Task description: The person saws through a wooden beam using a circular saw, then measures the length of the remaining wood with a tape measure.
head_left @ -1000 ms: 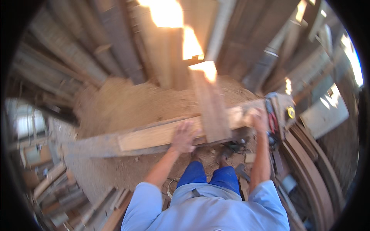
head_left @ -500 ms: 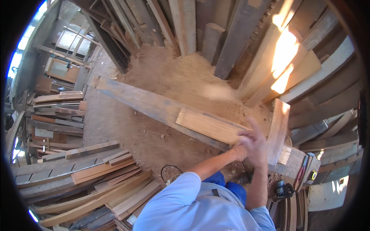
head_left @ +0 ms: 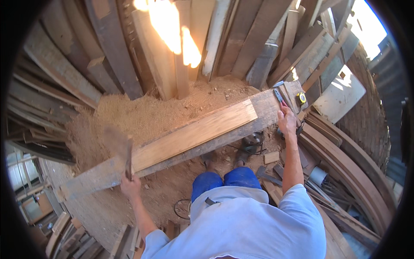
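A long pale board (head_left: 198,131) lies flat along a weathered grey plank (head_left: 267,105) that serves as a bench. At its left end, my left hand (head_left: 130,186) is closed around the lower edge of a short brown board (head_left: 128,157), held up and partly smeared by motion. Far to the right, my right hand (head_left: 286,121) has its fingers closed on the red handle of what look like pliers (head_left: 279,98), resting near the plank's right end. Beside them sits a yellow and black tape measure (head_left: 301,99).
Tall boards (head_left: 241,43) lean in a row at the back, above heaped sawdust (head_left: 133,114). A dark power tool (head_left: 252,140) with a cord lies under the plank near my feet. A small wood block (head_left: 271,157) and stacked timber (head_left: 349,151) lie at the right.
My view has swung to the right. My hands, close together before, are now wide apart: the left holds up the short board, which stood upright on the bench, and the right is on the pliers.
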### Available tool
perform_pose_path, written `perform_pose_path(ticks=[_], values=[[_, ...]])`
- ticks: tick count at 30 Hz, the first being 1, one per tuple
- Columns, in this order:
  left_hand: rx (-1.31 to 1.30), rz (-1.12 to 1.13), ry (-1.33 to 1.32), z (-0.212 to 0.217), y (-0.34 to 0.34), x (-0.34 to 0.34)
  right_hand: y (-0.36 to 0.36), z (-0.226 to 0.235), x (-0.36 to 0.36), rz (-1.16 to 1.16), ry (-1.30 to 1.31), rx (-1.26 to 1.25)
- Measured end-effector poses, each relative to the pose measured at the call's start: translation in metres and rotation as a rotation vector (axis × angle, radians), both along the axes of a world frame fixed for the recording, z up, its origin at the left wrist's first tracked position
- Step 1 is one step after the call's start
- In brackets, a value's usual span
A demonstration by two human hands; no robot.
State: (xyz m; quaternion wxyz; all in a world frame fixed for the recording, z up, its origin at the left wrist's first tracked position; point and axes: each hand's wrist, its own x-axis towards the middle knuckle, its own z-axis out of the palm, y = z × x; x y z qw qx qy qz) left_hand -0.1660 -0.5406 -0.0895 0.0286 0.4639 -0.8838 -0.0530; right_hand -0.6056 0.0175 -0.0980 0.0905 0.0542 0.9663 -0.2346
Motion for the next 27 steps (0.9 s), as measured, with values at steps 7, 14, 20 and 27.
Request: perform_pose_path(ticks=[7,14,20,27], values=[[-0.016,0.27,-0.377,-0.004,-0.041,0.079,0.064,-0.05,-0.001,-0.084,-0.098,0.049],[0.196,0.333,-0.292,-0.092,-0.069,0.089,0.11,-0.059,-0.003,-0.11,-0.115,0.043],[0.415,0.675,-0.114,-0.123,-0.1,0.105,0.133,-0.084,-0.057,-0.116,0.002,0.147],[-0.108,-0.217,-0.244,-0.102,0.045,-0.051,0.175,-0.097,-0.135,-0.208,-0.042,0.238]])
